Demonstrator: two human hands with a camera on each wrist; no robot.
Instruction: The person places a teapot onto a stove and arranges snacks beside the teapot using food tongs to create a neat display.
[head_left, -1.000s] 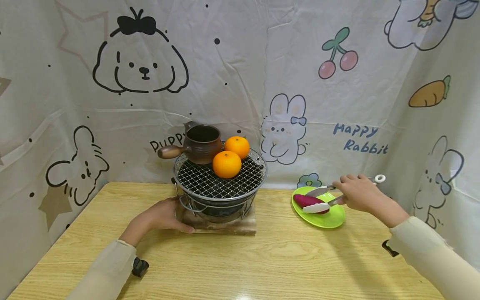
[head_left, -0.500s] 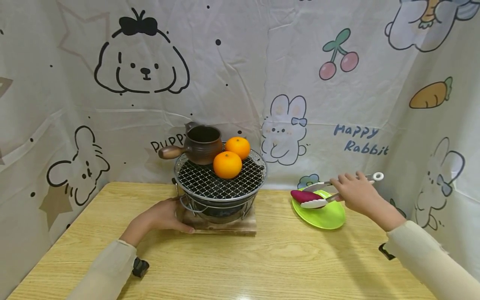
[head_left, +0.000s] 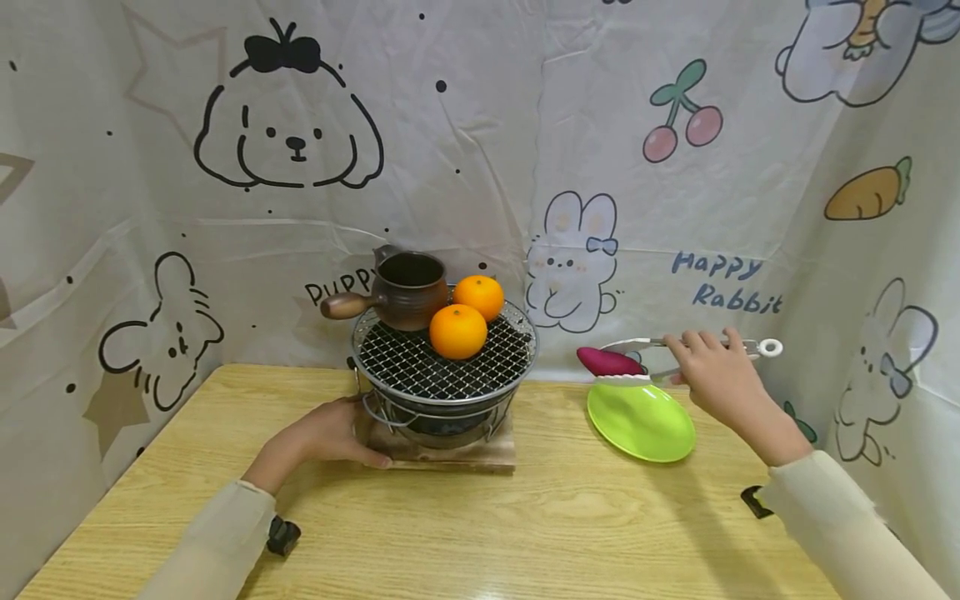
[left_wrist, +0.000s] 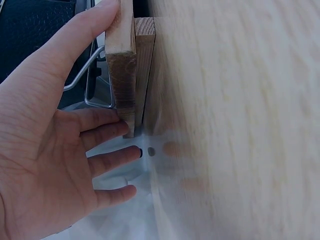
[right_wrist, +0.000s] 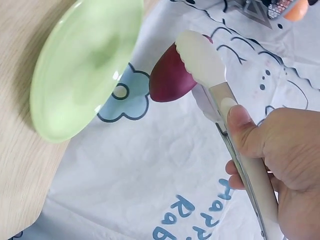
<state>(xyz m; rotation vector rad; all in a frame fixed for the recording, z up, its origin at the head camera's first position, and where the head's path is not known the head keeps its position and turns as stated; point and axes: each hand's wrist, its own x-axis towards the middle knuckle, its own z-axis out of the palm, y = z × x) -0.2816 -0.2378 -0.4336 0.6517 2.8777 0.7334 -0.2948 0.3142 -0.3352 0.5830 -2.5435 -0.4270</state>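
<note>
Nearest the camera, two cream sleeves reach over the wooden tabletop (head_left: 525, 517). The left hand (head_left: 322, 433) rests at the near-left corner of the wooden base (head_left: 450, 454) under the charcoal grill (head_left: 442, 392). In the left wrist view its fingers (left_wrist: 107, 135) are nearly straight and slightly spread, the thumb lying along the edge of the wooden board and the fingertips touching its end, with a wire leg of the grill just behind.

To the right, a lime-green plate (head_left: 645, 425) lies flat on the tabletop with nothing on it. Above its far rim, in the air, the right hand (head_left: 720, 379) grips a pair of metal tongs (head_left: 675, 360) with white tips and a ring at the handle end. The fingers (right_wrist: 240, 125) are curled around the tong arms, the thumb pressing on the upper arm, squeezing them together. The tong tips clamp a purple sweet potato (head_left: 607, 362), which hangs clear of the plate, between the plate and the grill and level with the grill's rim.

Farther back, on the round wire mesh of the grill, stand a dark brown clay pot (head_left: 408, 290) with a wooden side handle pointing left, and two oranges (head_left: 459, 331) just beside it, one nearer and one behind. Behind everything hangs a white backdrop cloth (head_left: 480, 167) printed with a puppy, rabbits, cherries, a carrot and the words "Happy Rabbit".
</note>
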